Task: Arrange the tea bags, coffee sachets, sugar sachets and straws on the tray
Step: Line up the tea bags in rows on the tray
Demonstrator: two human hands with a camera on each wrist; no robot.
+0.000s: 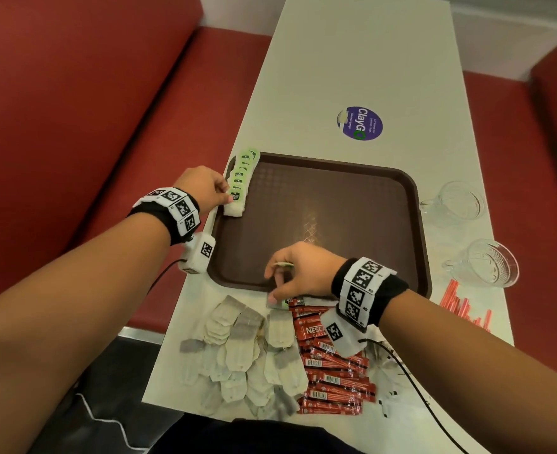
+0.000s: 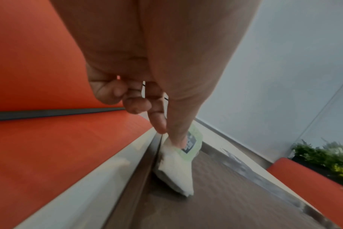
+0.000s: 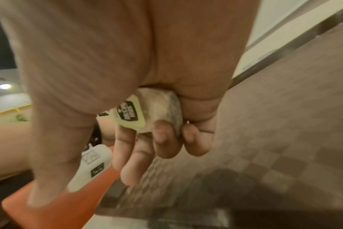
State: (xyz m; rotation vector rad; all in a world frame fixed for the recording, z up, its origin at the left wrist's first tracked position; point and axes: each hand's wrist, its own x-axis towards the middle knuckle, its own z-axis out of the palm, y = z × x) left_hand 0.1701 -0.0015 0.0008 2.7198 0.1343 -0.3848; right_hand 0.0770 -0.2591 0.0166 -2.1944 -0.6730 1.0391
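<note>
Tea bags (image 1: 241,178) with green tags stand in one overlapping row along the left edge of the brown tray (image 1: 323,208); about seven green tags can be counted there, though the far ones blur together. The left hand (image 1: 201,190) pinches the nearest bag of that row (image 2: 176,159) between thumb and forefinger, its other fingers curled in toward the palm. The right hand (image 1: 298,268) hovers over the tray's near edge with its fingers closed around one tea bag (image 3: 147,111), whose green tag shows against the palm in the right wrist view; the forefinger and thumb point down toward another green tag lying at the tray's near rim.

On the white table (image 1: 352,60), nearer the person than the tray, lies a loose heap of tea bags (image 1: 247,352), well over a dozen, too overlapped for an exact count. Just to its right sits a pile of red coffee sachets (image 1: 333,375), likewise more than ten and too stacked to number. Red straws (image 1: 464,306) lie in a small bunch at the table's right edge; their count cannot be told. Two clear glass cups (image 1: 454,204) stand to the right of the tray, one beyond the other. One round purple sticker (image 1: 360,123) is on the table beyond the tray. Red bench seats (image 1: 74,109) flank the table.
</note>
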